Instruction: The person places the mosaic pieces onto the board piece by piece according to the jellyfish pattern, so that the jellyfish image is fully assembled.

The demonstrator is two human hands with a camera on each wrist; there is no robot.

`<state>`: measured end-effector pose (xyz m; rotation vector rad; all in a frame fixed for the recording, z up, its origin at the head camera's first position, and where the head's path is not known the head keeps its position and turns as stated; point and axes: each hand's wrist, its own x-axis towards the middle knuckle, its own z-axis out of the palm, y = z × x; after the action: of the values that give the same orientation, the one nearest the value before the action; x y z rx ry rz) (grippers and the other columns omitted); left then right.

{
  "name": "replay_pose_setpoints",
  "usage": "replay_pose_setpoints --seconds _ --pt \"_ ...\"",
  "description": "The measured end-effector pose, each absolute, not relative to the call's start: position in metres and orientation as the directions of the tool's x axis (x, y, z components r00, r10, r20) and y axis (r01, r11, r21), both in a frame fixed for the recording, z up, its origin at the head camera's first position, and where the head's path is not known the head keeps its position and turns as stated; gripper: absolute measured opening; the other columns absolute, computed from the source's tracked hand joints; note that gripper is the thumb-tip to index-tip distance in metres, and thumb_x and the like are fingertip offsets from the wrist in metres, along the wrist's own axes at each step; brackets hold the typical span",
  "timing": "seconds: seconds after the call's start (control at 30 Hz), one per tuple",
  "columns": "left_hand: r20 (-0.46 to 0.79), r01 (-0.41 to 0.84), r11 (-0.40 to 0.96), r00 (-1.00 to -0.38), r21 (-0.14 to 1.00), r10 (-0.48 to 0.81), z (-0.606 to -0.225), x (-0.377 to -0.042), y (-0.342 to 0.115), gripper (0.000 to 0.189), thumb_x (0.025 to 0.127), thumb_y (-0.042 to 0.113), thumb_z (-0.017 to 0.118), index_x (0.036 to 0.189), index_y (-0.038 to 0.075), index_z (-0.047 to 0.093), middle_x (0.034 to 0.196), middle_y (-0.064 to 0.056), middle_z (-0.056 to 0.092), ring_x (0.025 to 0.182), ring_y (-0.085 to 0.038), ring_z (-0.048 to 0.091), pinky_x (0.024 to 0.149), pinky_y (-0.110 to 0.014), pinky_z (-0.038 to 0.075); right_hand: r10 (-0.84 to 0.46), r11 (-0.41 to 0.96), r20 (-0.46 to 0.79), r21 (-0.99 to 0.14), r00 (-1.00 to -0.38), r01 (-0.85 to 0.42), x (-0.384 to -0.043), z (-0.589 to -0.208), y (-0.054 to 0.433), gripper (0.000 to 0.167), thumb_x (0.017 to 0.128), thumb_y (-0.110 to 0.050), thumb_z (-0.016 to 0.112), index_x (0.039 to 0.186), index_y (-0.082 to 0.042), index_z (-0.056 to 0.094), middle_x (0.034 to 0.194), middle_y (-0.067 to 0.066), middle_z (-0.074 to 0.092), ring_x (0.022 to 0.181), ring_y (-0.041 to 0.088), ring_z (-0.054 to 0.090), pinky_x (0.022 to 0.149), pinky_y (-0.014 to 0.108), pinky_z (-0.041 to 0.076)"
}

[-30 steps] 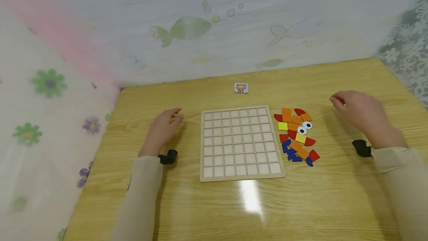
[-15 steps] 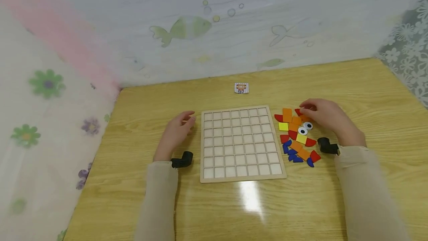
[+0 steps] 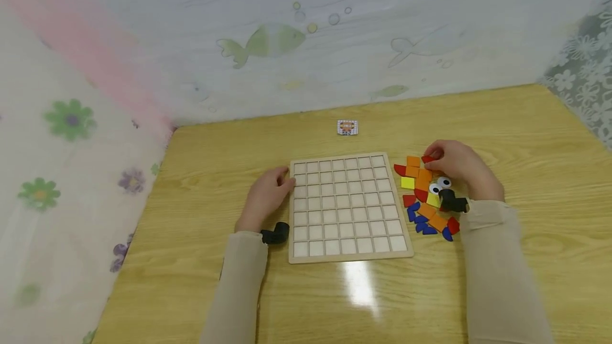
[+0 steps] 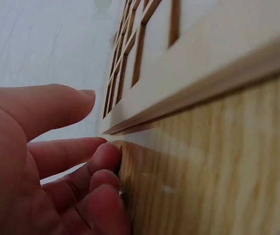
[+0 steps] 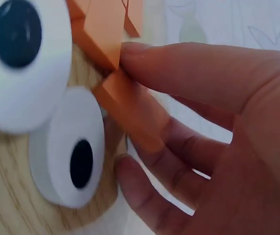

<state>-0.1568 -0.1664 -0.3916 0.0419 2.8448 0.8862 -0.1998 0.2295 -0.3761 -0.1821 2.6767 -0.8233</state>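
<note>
My right hand (image 3: 461, 166) is at the far end of the loose puzzle tiles. Thumb and fingers pinch an orange tile (image 5: 137, 110) in the right wrist view, beside more orange tiles (image 5: 100, 29); in the head view the hand hides that tile. A red tile (image 3: 427, 159) shows by its fingertips. Two white eye pieces (image 3: 443, 182) lie just in front. My left hand (image 3: 268, 195) is at the left edge of the wooden grid board (image 3: 351, 258), thumb near the rim and the other fingers loosely bent beside it. It holds nothing.
Blue tiles (image 3: 429, 231), yellow tiles (image 3: 408, 182) and further red tiles (image 3: 453, 225) lie right of the board. A small picture card (image 3: 347, 127) is behind it on the wooden table (image 3: 229, 147). Walls border the table's back and left side.
My right hand has come left onto the tiles, and several orange tiles there have shifted. My left hand has moved right to the board's edge.
</note>
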Motion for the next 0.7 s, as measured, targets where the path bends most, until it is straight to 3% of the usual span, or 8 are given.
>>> replay_pose_setpoints --seconds 0.2,0.43,0.7 --pt "-0.104 0.038 0.863 -0.989 0.504 0.104 -0.394 -0.157 -0.164 0.034 0.088 0.030 0.053 0.117 0.011 0.053 0.077 -0.001 0.048 0.066 -0.015 0.044 0.057 -0.029 0.034 -0.206 0.814 -0.257 -0.580 -0.944 -0.020 -0.201 -0.375 0.226 0.026 0.087 -0.022 0.058 0.104 -0.003 0.054 0.096 0.015 0.052 0.083 0.029 0.045 0.070 0.038 0.038" --pt "-0.179 0.021 0.864 -0.976 0.503 0.127 -0.391 -0.155 -0.163 0.053 0.089 0.034 0.053 0.136 0.014 0.040 0.074 0.000 0.050 0.061 -0.014 0.044 0.056 -0.029 0.036 -0.191 0.792 -0.183 -0.608 -0.964 -0.041 -0.198 -0.373 0.214 0.025 0.088 -0.025 0.056 0.102 -0.005 0.061 0.094 0.012 0.056 0.080 0.026 0.047 0.067 0.035 0.039" --pt "-0.232 -0.027 0.839 -0.965 0.543 0.119 -0.392 -0.153 -0.166 0.057 0.088 0.034 0.052 0.140 0.019 0.032 0.065 0.002 0.055 0.053 -0.015 0.044 0.055 -0.029 0.035 -0.252 0.733 -0.096 -0.668 -0.963 -0.125 -0.208 -0.370 0.182 0.026 0.088 -0.031 0.056 0.104 -0.011 0.063 0.100 0.009 0.058 0.087 0.025 0.050 0.075 0.039 0.040"
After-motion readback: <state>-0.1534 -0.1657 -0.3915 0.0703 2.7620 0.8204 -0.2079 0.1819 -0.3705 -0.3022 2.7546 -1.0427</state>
